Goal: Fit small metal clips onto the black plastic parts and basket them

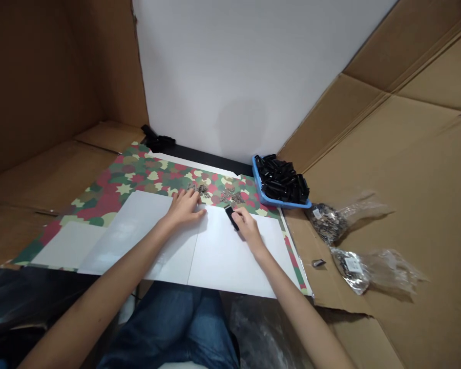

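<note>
My right hand (247, 224) is closed around one end of a small black oblong piece (231, 217), held tilted just above the white sheet (234, 256). A light edge shows at the piece's far end; its exact kind cannot be made out. My left hand (186, 207) reaches to a small heap of tiny metal parts (203, 190), fingertips at its near edge and thumb apart from the fingers. The fingers partly hide this heap. A second heap of tiny metal parts (231, 196) lies to its right, just beyond the black piece.
A blue basket (257, 179) full of black pieces stands at the back right. Two clear bags of small metal parts (328, 224) and a loose dark piece (318, 263) lie on cardboard to the right. More black pieces (157, 139) sit at the back left. Cardboard walls flank the patterned table cover (115, 192).
</note>
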Demonstrator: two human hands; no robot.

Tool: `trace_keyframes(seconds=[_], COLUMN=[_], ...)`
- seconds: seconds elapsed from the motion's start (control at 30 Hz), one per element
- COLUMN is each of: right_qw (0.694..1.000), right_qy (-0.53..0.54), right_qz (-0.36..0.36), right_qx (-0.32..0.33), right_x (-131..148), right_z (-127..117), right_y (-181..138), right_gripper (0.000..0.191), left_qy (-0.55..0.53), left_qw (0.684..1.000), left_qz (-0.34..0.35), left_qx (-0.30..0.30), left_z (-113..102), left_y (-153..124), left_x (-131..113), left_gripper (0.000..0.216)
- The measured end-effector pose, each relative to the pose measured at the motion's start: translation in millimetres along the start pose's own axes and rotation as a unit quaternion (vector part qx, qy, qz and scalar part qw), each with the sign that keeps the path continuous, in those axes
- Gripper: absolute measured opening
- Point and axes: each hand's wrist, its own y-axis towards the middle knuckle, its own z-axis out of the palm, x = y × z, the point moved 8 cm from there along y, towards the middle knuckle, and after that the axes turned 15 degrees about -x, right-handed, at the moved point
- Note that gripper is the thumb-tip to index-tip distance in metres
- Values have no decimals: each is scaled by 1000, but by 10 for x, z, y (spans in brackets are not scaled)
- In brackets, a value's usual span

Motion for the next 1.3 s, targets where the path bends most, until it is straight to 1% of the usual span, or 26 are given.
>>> trace_keyframes(seconds=[0.13,0.2,0.23,0.27,0.33,0.43,0.53,0.6,0.7,0.93,1.1,1.23,1.3], right_qw=[993,988,986,985,987,990,983,976,967,951,945,946,948], right_qy=[-101,-136,-144,-145,-128,-63,24,81,148,235,255,255,252], right_qz=[-42,-56,-63,-71,-88,-97,-68,-39,2,65,77,78,72], right_qx=[-38,-56,-61,-59,-29,76,167,196,209,190,187,183,182], right_x=[8,70,128,206,396,651,739,714,633,520,446,415,422], right_z=[-363,-454,-451,-409,-217,210,526,628,680,745,806,813,806], right_y=[174,224,241,256,280,291,294,302,313,346,373,368,361], right_gripper=[28,29,29,29,26,23,23,24,22,13,11,8,7], left_qy=[-61,-94,-111,-128,-157,-194,-226,-244,-274,-325,-349,-361,-361], left_qw=[998,995,993,991,986,979,972,968,960,943,934,931,931], left_qz=[-20,-26,-28,-30,-32,-32,-31,-37,-47,-65,-62,-39,-24], left_qx=[-16,-26,-30,-33,-39,-46,-49,-51,-47,-34,-35,-42,-46], left_z=[-57,-85,-95,-100,-104,-93,-70,-54,-28,11,2,-57,-89], left_y=[59,76,80,83,90,102,112,116,123,163,166,146,134], left_x=[7,6,6,8,20,45,69,87,101,139,136,93,68], left_gripper=[25,26,25,24,19,19,17,17,21,28,26,10,19])
